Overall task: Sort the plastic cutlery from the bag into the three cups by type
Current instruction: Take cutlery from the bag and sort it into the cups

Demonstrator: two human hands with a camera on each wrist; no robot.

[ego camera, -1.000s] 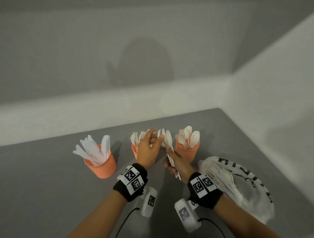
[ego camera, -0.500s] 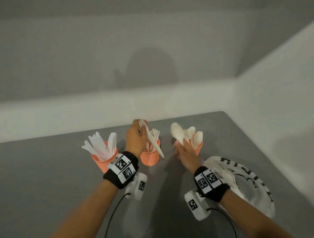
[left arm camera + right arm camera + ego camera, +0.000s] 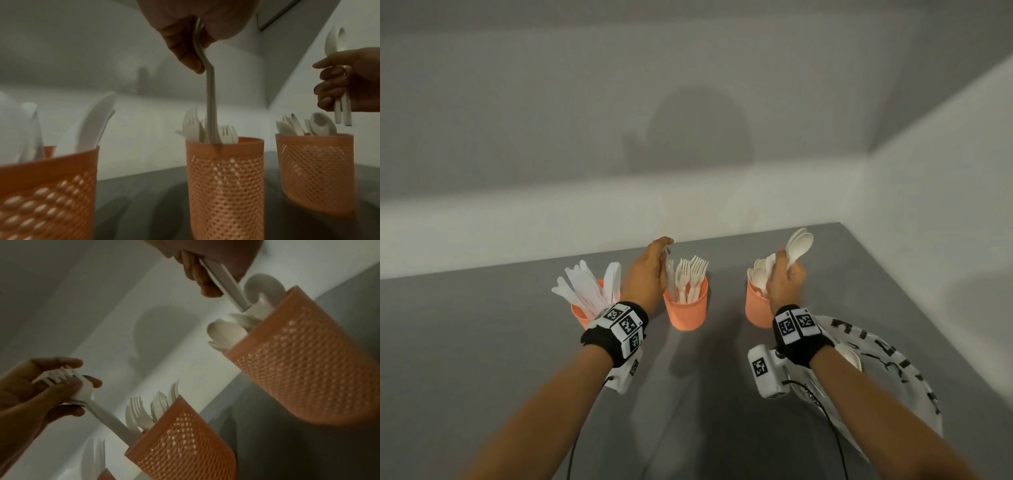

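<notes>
Three orange mesh cups stand in a row on the grey table. The left cup (image 3: 580, 313) holds white knives, the middle cup (image 3: 686, 313) forks, the right cup (image 3: 756, 308) spoons. My left hand (image 3: 650, 270) hovers over the middle cup and pinches a white fork (image 3: 210, 104) by its head, handle end down inside the cup. My right hand (image 3: 786, 281) grips two white spoons (image 3: 798, 246) over the right cup, bowls up, handle tips just above the spoons in it. A white printed bag (image 3: 887, 370) lies at the right under my right forearm, with cutlery inside.
A pale wall runs close behind the cups, and a second wall (image 3: 945, 205) closes the right side, making a corner. The grey table (image 3: 482, 359) stretches bare to the left and towards me. Cables hang from both wrist cameras.
Both hands parted from the shared bundle: the left carried one fork over the middle cup and lowered its handle in, the right carried the spoons up over the right cup.
</notes>
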